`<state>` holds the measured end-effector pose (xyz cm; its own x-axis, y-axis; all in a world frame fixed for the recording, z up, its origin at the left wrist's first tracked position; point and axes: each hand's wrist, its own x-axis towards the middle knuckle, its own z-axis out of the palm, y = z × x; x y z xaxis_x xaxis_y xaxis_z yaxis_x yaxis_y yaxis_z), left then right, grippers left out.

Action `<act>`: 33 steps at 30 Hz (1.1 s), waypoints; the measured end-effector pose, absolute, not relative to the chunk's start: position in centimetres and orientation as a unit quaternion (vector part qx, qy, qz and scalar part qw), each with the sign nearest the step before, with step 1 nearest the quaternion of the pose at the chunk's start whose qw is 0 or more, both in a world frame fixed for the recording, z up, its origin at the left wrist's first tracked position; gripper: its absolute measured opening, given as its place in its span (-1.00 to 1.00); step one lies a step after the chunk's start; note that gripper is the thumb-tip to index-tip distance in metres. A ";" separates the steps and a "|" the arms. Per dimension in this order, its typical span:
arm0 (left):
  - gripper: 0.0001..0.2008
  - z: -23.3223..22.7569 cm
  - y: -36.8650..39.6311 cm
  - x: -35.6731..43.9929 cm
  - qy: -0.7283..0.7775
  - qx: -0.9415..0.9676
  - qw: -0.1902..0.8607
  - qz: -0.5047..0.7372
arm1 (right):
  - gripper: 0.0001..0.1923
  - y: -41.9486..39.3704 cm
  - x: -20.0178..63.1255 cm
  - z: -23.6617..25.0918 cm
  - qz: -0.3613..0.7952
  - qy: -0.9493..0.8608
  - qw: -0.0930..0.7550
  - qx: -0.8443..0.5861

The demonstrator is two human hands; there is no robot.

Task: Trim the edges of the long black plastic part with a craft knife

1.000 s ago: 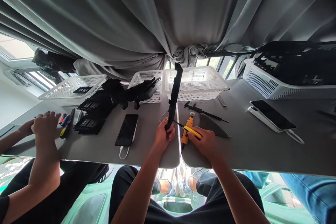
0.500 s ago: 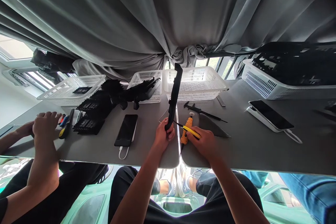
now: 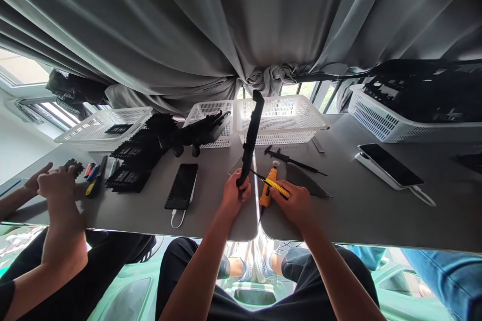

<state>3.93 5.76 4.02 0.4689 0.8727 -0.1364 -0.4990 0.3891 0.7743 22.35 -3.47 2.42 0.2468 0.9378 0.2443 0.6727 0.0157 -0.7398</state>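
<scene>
My left hand [image 3: 235,194] grips the lower end of a long black plastic bar [image 3: 250,135], which stands nearly upright on the grey table [image 3: 150,205]. My right hand [image 3: 295,204] holds a yellow-and-black screwdriver [image 3: 271,185], its thin tip pointing left at the bar's base. Just behind that hand an orange tool [image 3: 268,186] lies on the table.
White mesh baskets [image 3: 280,118] line the back edge, a larger one [image 3: 391,120] at right. Black parts [image 3: 139,153] are piled left of centre. Phones lie at centre [image 3: 183,185] and right [image 3: 391,164]. A co-worker's hands [image 3: 56,183] work at the far left.
My hands, the bar and the screwdriver stay almost still. The co-worker's hands at the far left have shifted left and slightly toward the table edge.
</scene>
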 end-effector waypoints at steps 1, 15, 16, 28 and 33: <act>-0.70 4.0 5.8 3.9 0.275 0.339 0.787 0.436 | -0.64 -3.5 22.4 2.5 0.167 -0.589 0.403 -0.680; -0.58 3.8 5.6 4.3 0.296 0.355 0.774 0.434 | -0.58 -3.4 22.5 2.3 0.168 -0.596 0.390 -0.681; -0.59 3.8 5.6 4.3 0.297 0.356 0.772 0.435 | -0.58 -3.4 22.4 2.3 0.168 -0.596 0.392 -0.680; -0.68 3.6 5.7 4.3 0.296 0.359 0.772 0.432 | -0.62 -3.4 22.4 2.6 0.159 -0.581 0.410 -0.685; -0.66 3.7 5.6 4.5 0.296 0.361 0.770 0.435 | -0.61 -3.4 22.3 2.5 0.166 -0.600 0.394 -0.676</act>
